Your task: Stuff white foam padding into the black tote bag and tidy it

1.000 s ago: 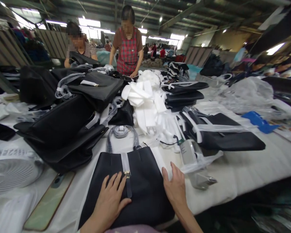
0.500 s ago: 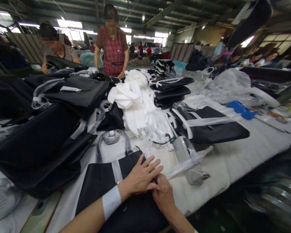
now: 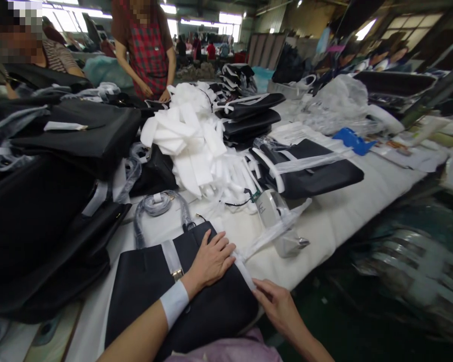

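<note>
Black leather tote bag [image 3: 181,296]: flat on its side at the near edge of the desk, right in front of the person, handles pointing away. Smooth dark panel, pale wrapped strap down the middle with a small gold clasp [image 3: 177,274].
Desk [image 3: 347,216]: long, white-covered, crowded. A big heap of black bags [image 3: 49,201] sits just left of the tote, a mound of white foam strips [image 3: 196,141] behind it.
Wrapped handles [image 3: 159,211]: grey protective film wound round them, lying on the cloth beyond the bag's top edge.
Left hand [image 3: 211,261]: palm down on the bag's upper right corner, fingers spread wide and flat, pinning the panel. White band on the wrist.
Right hand [image 3: 279,306]: at the bag's right edge, fingers pinched narrow on the end of a thin white foam strip [image 3: 245,269] that runs up along that side.
Step in hand: by the look of it, laying the strip along the bag's edge while the other hand steadies it.
Next move calls for: I'd judge a taut, straight pull on the strip, with the flat palm keeping the panel from sliding.
Clear plastic dispenser [image 3: 277,221]: just beyond the strip, a loose film tail trailing from it.
</note>
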Tool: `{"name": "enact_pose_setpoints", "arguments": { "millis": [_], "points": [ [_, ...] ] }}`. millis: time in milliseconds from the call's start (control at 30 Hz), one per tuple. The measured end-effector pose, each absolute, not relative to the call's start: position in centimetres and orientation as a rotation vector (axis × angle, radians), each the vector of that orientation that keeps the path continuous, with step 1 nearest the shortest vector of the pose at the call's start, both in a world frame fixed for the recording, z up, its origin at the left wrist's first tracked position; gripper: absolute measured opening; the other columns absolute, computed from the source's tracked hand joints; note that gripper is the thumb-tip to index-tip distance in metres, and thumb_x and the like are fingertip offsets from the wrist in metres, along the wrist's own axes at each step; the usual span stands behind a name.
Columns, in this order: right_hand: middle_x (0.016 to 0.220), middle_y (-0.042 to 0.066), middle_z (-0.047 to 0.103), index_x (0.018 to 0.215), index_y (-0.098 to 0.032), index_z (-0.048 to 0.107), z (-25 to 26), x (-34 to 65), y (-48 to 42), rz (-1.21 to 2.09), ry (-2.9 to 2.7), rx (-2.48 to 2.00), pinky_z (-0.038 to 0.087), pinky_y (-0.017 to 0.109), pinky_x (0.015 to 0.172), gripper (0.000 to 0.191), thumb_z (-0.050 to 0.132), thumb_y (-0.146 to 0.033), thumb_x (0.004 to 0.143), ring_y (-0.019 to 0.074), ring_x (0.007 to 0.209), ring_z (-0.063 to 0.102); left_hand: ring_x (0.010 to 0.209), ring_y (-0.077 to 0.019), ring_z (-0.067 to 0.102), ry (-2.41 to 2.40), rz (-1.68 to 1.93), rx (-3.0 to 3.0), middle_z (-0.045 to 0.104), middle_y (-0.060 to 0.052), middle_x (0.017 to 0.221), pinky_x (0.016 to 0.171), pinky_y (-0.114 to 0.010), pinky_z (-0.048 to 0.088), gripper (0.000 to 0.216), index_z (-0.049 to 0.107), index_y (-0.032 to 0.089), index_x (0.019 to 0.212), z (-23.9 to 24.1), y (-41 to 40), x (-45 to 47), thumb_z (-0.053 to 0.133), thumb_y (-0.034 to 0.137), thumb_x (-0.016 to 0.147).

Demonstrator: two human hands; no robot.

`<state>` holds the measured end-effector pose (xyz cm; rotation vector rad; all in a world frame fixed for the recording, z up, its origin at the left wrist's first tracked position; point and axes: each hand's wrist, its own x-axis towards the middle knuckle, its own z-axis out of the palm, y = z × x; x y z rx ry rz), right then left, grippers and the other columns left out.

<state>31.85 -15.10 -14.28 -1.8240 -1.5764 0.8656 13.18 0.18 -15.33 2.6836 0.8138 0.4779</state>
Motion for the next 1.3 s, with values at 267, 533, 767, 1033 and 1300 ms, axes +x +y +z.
{"name": "enact_pose_setpoints", "arguments": {
  "millis": [267,533,767,1033,1300],
  "points": [
    [0.066,0.002,0.053,0.071,-0.02,0.061,-14.1,30.9,-14.8,0.766,-1.817,-1.78,0.036,0.027,0.058,0.041,0.034,-0.036,0.098,0.0154,0.063,0.054,0.13,-0.0227,0.044,0.8,0.579,2.613,0.064,-0.002,0.112,0.114,-0.056,0.017,0.024,0.063,0.028,0.105,-15.4,-0.2,13.2,0.041,0.031,0.098],
    [0.07,0.003,0.064,0.081,-0.019,0.072,-15.8,31.6,-14.1,1.056,-1.303,-1.835,0.044,0.03,0.063,0.025,0.058,-0.04,0.08,0.0192,0.068,0.059,0.134,-0.027,0.04,0.681,0.623,2.661,0.058,-0.004,0.131,0.113,-0.06,0.012,0.033,0.054,0.035,0.129,-16.2,0.1,12.4,0.046,0.038,0.096],
    [0.071,0.003,0.068,0.077,-0.016,0.072,-15.3,30.4,-12.9,1.226,-1.12,-1.753,0.046,0.028,0.062,0.029,0.064,-0.044,0.073,0.0195,0.068,0.06,0.129,-0.0266,0.045,0.464,0.685,2.669,0.06,-0.009,0.124,0.114,-0.056,0.011,0.037,0.063,0.026,0.109,-17.2,0.4,12.3,0.05,0.056,0.09],
    [0.055,-0.001,0.055,0.058,-0.017,0.061,-15.1,30.5,-13.3,1.284,-1.23,-1.754,0.037,0.024,0.052,0.04,0.059,-0.051,0.079,0.014,0.057,0.052,0.115,-0.0198,0.053,0.52,0.685,2.646,0.063,-0.003,0.106,0.113,-0.051,0.014,0.026,0.064,0.027,0.095,-16.5,0.2,12.7,0.05,0.049,0.093],
    [0.069,0.002,0.063,0.081,-0.017,0.062,-15.8,31.9,-9.1,1.17,-0.432,-1.75,0.034,0.021,0.041,0.055,0.071,-0.068,0.063,0.0104,0.049,0.05,0.112,-0.0186,0.054,0.537,0.683,2.605,0.063,-0.001,0.104,0.113,-0.049,0.015,0.023,0.064,0.027,0.096,-16.3,0.2,12.7,0.051,0.046,0.093]
  ]
}}
